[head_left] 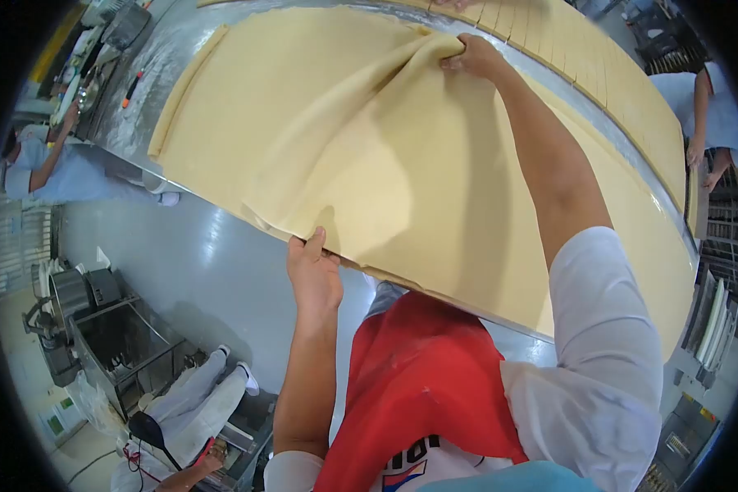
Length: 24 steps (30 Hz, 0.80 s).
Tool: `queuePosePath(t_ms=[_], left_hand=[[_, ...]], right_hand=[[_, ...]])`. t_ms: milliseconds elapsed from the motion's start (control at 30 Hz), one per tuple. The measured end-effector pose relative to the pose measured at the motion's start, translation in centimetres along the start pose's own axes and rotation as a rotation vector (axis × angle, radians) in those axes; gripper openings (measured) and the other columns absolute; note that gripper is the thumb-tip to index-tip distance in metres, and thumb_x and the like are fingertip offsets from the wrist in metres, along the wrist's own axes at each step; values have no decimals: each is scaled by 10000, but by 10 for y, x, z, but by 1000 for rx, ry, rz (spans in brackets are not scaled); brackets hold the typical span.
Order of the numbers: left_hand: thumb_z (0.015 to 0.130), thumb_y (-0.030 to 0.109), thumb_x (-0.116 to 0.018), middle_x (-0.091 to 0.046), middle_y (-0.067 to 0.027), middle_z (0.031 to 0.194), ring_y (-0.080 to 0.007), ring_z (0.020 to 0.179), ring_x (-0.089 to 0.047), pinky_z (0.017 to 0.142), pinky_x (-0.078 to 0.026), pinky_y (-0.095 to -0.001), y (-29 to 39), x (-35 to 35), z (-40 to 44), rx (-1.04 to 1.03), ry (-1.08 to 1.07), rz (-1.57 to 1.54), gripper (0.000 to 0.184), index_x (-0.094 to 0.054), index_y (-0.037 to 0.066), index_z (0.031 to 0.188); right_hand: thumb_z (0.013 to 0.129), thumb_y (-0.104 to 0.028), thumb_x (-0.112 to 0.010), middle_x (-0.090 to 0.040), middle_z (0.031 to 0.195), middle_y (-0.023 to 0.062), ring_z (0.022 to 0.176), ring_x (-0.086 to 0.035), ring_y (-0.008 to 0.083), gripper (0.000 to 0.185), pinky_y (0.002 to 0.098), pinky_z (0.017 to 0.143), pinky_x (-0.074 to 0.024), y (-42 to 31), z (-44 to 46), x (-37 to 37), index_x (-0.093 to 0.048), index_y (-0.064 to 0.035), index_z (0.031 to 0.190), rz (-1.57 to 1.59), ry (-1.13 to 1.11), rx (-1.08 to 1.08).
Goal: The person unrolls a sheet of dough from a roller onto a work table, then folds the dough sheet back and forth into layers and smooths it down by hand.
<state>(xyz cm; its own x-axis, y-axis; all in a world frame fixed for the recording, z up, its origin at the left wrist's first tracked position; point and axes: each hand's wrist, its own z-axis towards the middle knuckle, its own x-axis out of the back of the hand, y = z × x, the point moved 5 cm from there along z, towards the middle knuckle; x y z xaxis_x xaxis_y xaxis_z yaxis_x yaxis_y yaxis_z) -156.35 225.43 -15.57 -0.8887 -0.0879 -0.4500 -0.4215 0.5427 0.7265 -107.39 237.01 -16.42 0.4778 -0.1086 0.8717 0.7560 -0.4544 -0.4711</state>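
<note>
A large, thin sheet of yellow dough (435, 180) covers much of the metal table in front of me. My left hand (314, 266) grips its near edge, thumb on top and fingers beneath. At the far side my right hand (473, 59) is closed on the dough and lifts it into a fold. A raised ridge runs across the sheet between my two hands. On the left, the sheet's end (190, 90) is doubled over in a narrow strip.
An orange-and-black handled tool (132, 90) lies on the floured metal table (160, 61) at left. Dough cut into strips (582, 61) runs along the far side. Co-workers stand at left (41, 168), at right (713, 107) and behind me at lower left (197, 402). A machine (78, 291) stands lower left.
</note>
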Motion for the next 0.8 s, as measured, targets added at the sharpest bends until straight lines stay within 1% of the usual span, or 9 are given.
queuePosePath(t_ms=[100,233,333,433,500,600,633,733,800], left_hand=[[995,60,-549,-578,-144,1267,-247,1158,-597,944,-513,-420,-4,-6,-4,89,-15,-72,261,-485,-7,1238],[991,68,-538,-609,-141,1265,-263,1154,-625,958,-521,-430,-10,-3,3,125,-56,-88,323,-485,-8,1301],[991,78,-544,-635,-132,1249,-256,1126,-648,913,-538,-409,-13,0,8,146,-60,-186,330,-504,-19,1304],[991,91,-557,-653,-126,1230,-251,1102,-662,902,-545,-389,-20,-1,6,192,-140,-143,311,-536,-33,1275],[974,77,-607,-633,-104,1229,-226,1097,-641,902,-544,-388,-31,-3,4,362,-193,-24,349,-532,9,1308],[971,84,-609,-649,-118,1249,-259,1108,-656,942,-538,-406,-36,-7,3,303,-136,-109,308,-576,-10,1262],[971,84,-609,-649,-118,1249,-259,1108,-656,942,-538,-406,-38,-11,0,288,-119,-112,308,-576,-10,1262],[948,50,-645,-652,-126,1235,-256,1087,-655,947,-528,-430,-51,-22,-6,152,-41,-174,342,-564,-31,1271],[940,35,-654,-657,-122,1193,-247,1047,-653,923,-538,-433,-61,-25,6,111,37,-169,335,-565,-44,1252]], right_hand=[[745,-354,-866,-732,1068,110,993,-663,281,563,381,908,-488,-4,15,1,-678,-50,1180,-95,-87,-70],[748,-347,-862,-724,1090,125,1026,-657,274,591,381,925,-488,-8,18,6,-667,-37,1212,-128,-156,-73],[731,-349,-874,-718,1098,140,1058,-642,260,645,373,942,-487,-12,4,11,-654,-3,1229,334,-200,101],[713,-389,-878,-700,1151,142,1083,-627,254,740,368,955,-485,-12,-10,20,-624,40,1260,354,-215,-92],[708,-452,-863,-675,1193,149,1088,-619,266,829,366,960,-480,-16,-7,25,-584,80,1281,-247,-224,-136],[709,-516,-841,-690,1133,160,1054,-635,277,843,383,930,-491,-15,5,27,-608,89,1248,-259,-342,-45],[734,-525,-801,-687,1147,173,1055,-637,310,712,411,903,-499,-6,3,27,-675,22,1172,-221,-225,73],[837,-469,-697,-681,1123,183,1007,-639,346,438,445,848,-511,-10,-12,19,-749,-169,1152,-84,-74,-71],[874,-392,-712,-722,1092,140,1000,-662,245,453,381,871,-512,13,15,-1,-715,-27,1142,-190,-121,209]])
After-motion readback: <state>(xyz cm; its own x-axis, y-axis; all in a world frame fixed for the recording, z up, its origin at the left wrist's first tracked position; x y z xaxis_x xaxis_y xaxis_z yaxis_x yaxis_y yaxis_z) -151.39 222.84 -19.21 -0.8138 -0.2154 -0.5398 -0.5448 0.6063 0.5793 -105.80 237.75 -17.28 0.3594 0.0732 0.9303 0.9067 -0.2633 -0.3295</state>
